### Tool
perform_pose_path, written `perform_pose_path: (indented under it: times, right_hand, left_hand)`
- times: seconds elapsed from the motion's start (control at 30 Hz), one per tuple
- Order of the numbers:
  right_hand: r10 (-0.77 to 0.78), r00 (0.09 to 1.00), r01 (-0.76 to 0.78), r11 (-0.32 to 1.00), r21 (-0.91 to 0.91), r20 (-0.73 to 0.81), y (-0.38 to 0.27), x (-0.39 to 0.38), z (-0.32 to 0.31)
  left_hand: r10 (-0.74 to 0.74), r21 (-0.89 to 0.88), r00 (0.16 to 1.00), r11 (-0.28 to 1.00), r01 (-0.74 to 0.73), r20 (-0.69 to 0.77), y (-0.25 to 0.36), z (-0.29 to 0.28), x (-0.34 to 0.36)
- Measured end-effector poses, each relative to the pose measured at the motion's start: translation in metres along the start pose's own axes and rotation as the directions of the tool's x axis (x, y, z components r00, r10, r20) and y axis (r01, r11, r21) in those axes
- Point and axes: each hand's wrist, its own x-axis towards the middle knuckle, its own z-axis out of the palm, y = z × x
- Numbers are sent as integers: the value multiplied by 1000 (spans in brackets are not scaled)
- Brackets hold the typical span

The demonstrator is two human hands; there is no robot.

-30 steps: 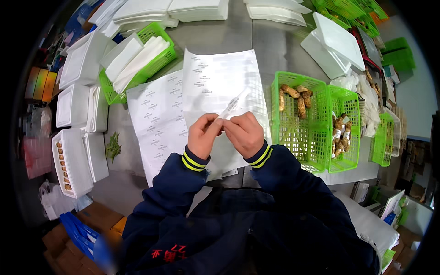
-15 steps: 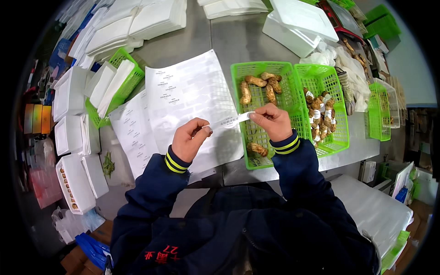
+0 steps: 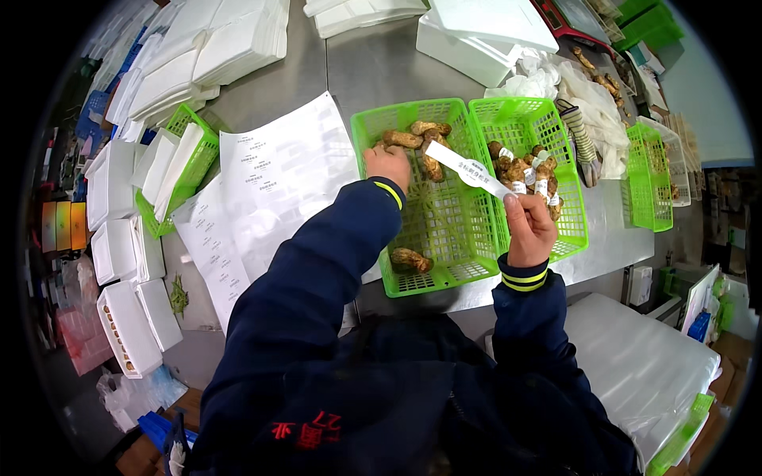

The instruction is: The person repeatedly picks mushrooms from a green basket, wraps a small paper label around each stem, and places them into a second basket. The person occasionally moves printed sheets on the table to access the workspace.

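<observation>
My right hand (image 3: 531,230) pinches one end of a white paper label strip (image 3: 464,168) between thumb and finger. The strip slants up to the left, over the gap between two green baskets. Inside the left green basket (image 3: 444,284), my left hand (image 3: 389,168) is closed at the left wall, around a mushroom that it almost wholly hides. Further loose mushrooms (image 3: 402,140) lie beside its fingers. A single mushroom (image 3: 411,260) rests at that basket's near end. In the right green basket (image 3: 573,244), several mushrooms (image 3: 514,171) wear white paper bands.
Printed label sheets (image 3: 294,170) lie left of the baskets on the metal table (image 3: 349,63). White foam boxes (image 3: 468,55) and stacked foam lids (image 3: 238,47) stand at the back. A striped glove (image 3: 583,143) lies to the right, near another green basket (image 3: 649,178).
My left hand has let go of the label strip and reached into the left basket onto a mushroom. My right hand has moved right with the strip. The view has shifted slightly.
</observation>
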Motion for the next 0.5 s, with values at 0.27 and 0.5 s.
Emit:
perform_pose_path:
  times: [0.27,0.5]
  right_hand:
    - [215,976,-192,932,308,-40,9,7,-13]
    - [277,943,-332,835,440,186,-3,11,17]
  left_hand:
    - [-84,-642,993,766,12,-81,-15,-34,-7]
    - [220,-622,908,-670,406,355,-45,-78,-71]
